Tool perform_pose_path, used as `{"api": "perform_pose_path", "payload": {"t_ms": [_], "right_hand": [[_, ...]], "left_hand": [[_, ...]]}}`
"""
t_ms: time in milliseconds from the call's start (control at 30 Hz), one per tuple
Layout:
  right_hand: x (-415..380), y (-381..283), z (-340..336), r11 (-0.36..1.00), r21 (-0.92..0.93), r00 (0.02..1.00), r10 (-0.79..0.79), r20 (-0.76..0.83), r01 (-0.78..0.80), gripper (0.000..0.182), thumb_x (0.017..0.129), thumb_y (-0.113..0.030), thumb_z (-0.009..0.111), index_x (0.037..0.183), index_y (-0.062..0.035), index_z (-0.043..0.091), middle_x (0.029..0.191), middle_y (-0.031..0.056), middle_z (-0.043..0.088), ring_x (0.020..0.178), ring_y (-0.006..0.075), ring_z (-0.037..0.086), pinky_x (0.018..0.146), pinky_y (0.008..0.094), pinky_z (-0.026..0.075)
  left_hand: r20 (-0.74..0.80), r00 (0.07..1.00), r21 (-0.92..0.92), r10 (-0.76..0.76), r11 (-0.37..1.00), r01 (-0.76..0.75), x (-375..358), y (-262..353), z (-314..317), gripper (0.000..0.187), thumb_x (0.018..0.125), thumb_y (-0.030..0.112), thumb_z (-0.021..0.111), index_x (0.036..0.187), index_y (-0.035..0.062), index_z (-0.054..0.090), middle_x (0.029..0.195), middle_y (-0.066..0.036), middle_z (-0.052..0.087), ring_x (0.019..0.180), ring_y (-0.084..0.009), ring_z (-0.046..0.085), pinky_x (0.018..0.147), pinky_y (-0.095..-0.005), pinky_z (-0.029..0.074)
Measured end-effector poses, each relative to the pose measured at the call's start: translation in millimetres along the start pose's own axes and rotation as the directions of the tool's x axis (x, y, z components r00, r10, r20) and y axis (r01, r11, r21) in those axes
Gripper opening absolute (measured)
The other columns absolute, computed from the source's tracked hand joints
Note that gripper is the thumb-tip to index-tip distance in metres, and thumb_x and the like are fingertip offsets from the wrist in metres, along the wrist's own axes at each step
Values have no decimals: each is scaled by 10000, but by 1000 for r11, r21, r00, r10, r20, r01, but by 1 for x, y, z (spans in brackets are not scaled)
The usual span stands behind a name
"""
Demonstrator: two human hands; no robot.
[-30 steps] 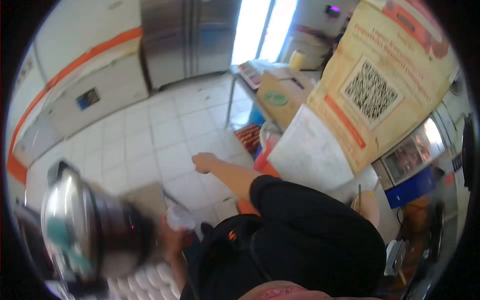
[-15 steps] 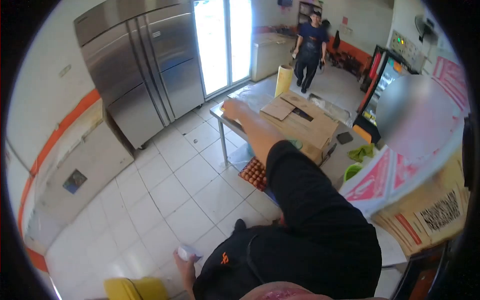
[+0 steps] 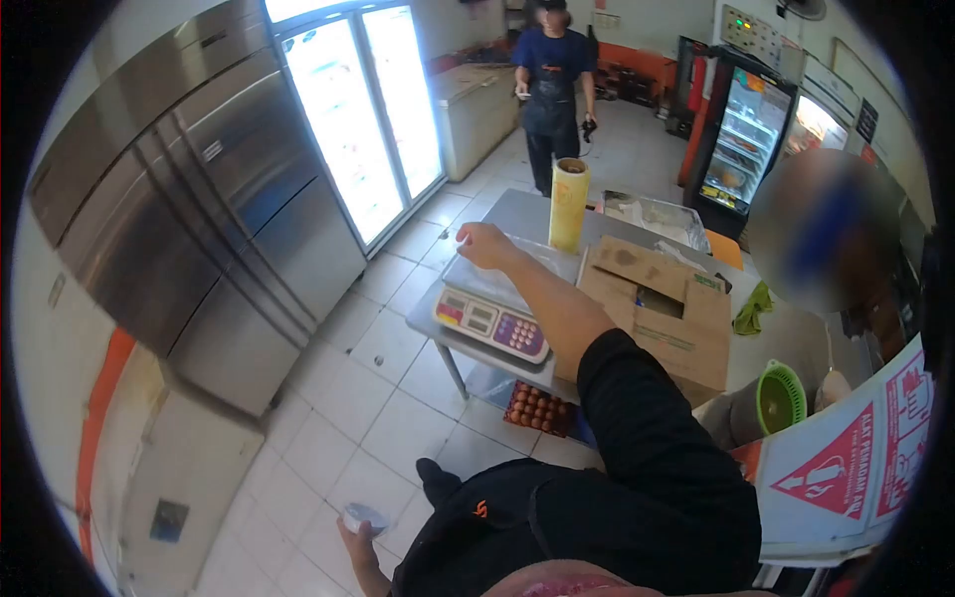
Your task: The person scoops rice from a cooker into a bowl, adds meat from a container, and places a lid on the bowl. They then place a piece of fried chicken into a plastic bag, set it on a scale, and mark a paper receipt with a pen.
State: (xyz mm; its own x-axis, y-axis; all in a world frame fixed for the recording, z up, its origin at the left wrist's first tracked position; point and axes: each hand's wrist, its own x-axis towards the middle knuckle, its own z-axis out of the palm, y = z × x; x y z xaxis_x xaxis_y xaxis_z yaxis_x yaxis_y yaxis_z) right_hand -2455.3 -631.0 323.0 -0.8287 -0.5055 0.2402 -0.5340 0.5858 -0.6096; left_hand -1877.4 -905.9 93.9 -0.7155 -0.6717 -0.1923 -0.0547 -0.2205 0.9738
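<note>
small, rounded, whitish container (image 3: 365, 518) (contents unclear), held low in the left hand (image 3: 360, 545)

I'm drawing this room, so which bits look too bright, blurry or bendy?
In the head view, glass doors glare white, a round patch at right is smeared, the steel cabinet seems bent near the edge, the right hand looks fairly clear.

Scale (image 3: 479, 318) partly hidden behind forearm (image 3: 557, 298)
</note>
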Motion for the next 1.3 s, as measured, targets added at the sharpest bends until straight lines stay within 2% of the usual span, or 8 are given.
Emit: {"api": "perform_pose_path", "payload": {"t_ms": [400,600,700,733,833,1000,1133,1300], "right_hand": [[158,116,13,946,145,814,324,-482,-291,199,769,-191,673,919,-62,696,839,127,701,796,264,676,746,353,525],[290,245,-28,814,581,625,457,-633,-7,227,812,-212,700,930,-20,676,803,92,688,758,203,655,716,343,512],[359,325,-41,841,523,419,529,-738,-140,318,845,-336,679,925,-32,627,730,22,585,588,122,547,552,274,461],[367,334,-49,749,631,487,636,-598,-204,352,829,-382,691,932,-52,621,730,20,572,580,129,537,523,283,447],[350,285,-56,344,855,735,675,62,-388,390,813,-390,718,952,-42,610,751,32,590,630,137,581,527,287,462],[303,268,-29,636,725,826,537,-170,-264,309,868,-302,688,919,0,649,776,36,614,638,132,589,593,271,469],[267,228,-37,384,847,721,693,-1,-368,276,888,-243,683,1040,-27,600,796,39,622,701,150,626,648,315,522],[203,108,-23,303,947,667,685,-292,102,302,947,-280,591,1134,-44,576,1074,79,637,915,193,614,839,361,503]], "left_hand": [[242,969,482,39,862,-155,451,146,30,709,711,47,699,1324,9,344,1171,-137,498,1063,-241,533,907,-364,473],[163,974,566,-156,823,38,496,132,22,582,695,93,709,1198,42,421,999,-94,544,876,-215,586,781,-375,531],[45,995,691,-91,722,35,480,34,-70,746,668,128,788,1258,-49,368,1059,-146,523,916,-229,576,719,-371,545],[111,971,740,-211,670,61,460,3,-106,704,675,159,795,1226,-39,403,1010,-136,547,861,-227,586,696,-381,542],[160,836,888,-525,446,111,413,-12,-96,604,690,225,806,1141,-16,484,903,-114,597,747,-220,605,645,-400,532],[27,775,903,-631,349,252,446,-28,-60,503,701,251,798,1043,-2,531,855,-101,606,727,-213,604,617,-390,518],[88,791,906,-605,378,188,500,-21,-68,429,709,272,792,965,9,570,817,-91,614,711,-207,603,594,-382,507],[238,763,954,-601,291,-69,688,9,-80,354,719,297,785,868,23,617,770,-78,624,690,-200,602,566,-372,493]]}}
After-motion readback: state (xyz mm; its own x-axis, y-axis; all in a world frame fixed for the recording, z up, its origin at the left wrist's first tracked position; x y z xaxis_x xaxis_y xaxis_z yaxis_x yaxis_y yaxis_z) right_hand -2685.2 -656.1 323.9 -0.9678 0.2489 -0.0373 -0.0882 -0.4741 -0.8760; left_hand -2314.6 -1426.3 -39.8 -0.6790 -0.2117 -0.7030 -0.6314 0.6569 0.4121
